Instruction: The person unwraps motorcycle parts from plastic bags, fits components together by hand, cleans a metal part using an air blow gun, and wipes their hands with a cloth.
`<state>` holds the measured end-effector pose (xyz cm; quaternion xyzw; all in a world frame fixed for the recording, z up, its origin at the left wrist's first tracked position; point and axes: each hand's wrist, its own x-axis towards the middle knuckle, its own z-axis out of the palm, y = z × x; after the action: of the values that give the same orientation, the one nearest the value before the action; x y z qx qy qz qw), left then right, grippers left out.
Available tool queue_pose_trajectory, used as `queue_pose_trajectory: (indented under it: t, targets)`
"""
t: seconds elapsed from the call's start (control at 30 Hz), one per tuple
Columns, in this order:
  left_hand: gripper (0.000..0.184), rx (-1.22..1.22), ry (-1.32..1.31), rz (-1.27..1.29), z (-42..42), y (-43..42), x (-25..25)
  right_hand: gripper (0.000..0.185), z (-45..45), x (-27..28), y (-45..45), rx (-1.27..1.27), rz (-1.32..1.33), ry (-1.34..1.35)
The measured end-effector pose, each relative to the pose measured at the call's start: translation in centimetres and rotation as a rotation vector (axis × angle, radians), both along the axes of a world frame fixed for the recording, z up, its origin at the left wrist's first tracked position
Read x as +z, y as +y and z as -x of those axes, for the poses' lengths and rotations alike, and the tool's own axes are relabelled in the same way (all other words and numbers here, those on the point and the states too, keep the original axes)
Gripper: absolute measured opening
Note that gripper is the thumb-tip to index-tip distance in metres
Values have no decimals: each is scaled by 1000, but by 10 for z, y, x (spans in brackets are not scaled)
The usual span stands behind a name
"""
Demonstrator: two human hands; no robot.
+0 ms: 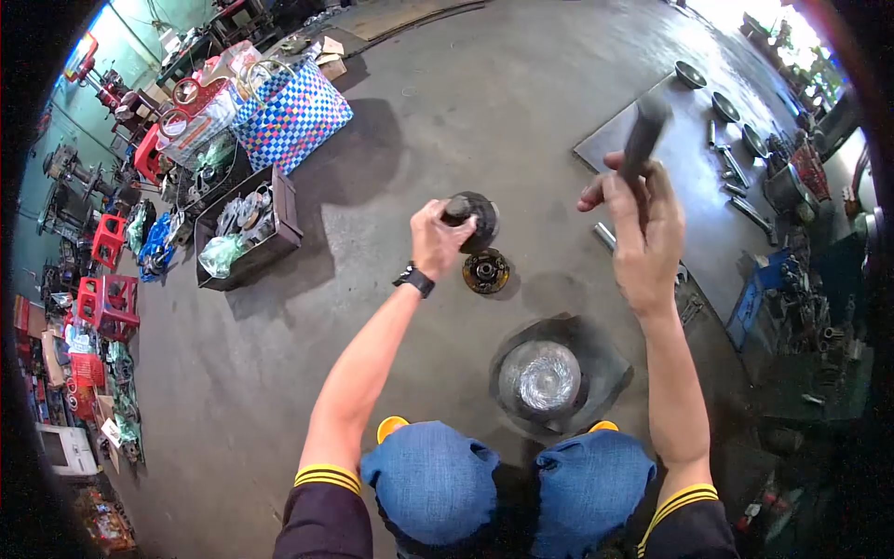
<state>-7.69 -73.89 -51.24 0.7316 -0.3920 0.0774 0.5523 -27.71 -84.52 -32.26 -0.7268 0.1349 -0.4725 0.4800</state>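
My left hand (438,238) is closed around a dark round metal part (481,222) with a stubby shaft, tilted above the floor. Just below it lies a round part with a yellow-brown rim (486,271) and a hole at its centre. My right hand (644,233) is raised, its fingers wrapped round a dark hammer-like tool (649,130) smeared by motion. Between my knees and the hands, a shiny round metal block (540,375) sits on a dark base (605,373).
At left stand a metal bin of parts (247,228), a blue checked bag (293,112) and red stools (110,303). A grey sheet (689,186) at right carries round pans (726,107) and metal tubes (752,214). A metal tube (604,235) lies near my right hand.
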Motion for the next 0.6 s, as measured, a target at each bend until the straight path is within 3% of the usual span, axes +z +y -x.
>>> queue_pose_trajectory:
  t: [0.07, 0.17, 0.27, 0.33, 0.37, 0.4, 0.47, 0.53, 0.57, 0.6]
  targets:
    - [31, 94, -123, -125, -2, 20, 11, 9, 18, -23, -7, 0, -40, 109]
    - [33, 159, -174, -177, -15, 47, -21, 8, 36, -83, -21, 30, -302, 233]
    - [38, 192, -10, -305, -10, 70, -42, 8, 60, -128, -31, -49, -310, 319]
    - [38, 209, -40, -312, -14, 81, -75, 7, 76, -148, -34, -103, -264, 382]
    - [38, 206, -29, -410, -16, 87, -83, 8, 84, -155, -34, -82, -316, 427]
    - [35, 239, 147, -578, -12, 91, -79, 8, 92, -161, -35, -62, -368, 472]
    - [40, 140, 170, -516, -21, 101, -91, 7, 108, -171, -38, -88, -368, 500]
    - [47, 139, -95, -593, -18, 102, -63, 9, 127, -189, -45, -172, -275, 600]
    - [47, 71, -126, -569, -21, 103, -54, 14, 135, -201, -47, -225, -285, 599]
    - [45, 28, -148, -614, -27, 102, -54, 20, 145, -199, -47, -284, -248, 764]
